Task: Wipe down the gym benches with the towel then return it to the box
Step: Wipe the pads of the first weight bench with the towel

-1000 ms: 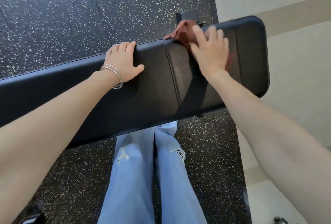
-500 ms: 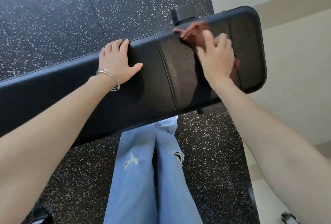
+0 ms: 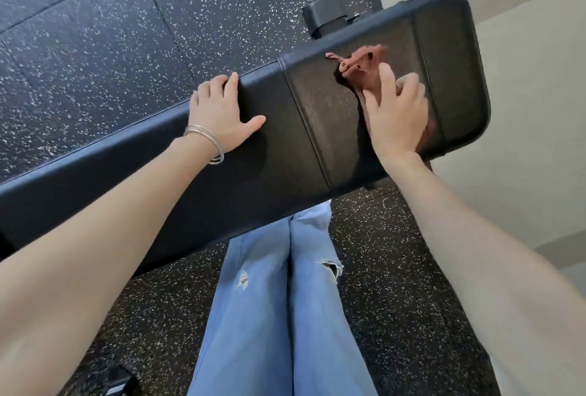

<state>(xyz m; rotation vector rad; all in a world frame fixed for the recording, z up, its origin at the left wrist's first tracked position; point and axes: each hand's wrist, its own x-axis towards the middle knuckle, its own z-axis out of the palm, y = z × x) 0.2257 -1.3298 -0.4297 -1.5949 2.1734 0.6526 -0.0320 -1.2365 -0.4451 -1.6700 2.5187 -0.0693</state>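
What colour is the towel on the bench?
Reddish brown; the towel shows best in the head view.

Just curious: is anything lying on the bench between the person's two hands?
No: in the head view only bare bench padding, crossed by a seam, lies between the left hand and the right hand gripping the towel.
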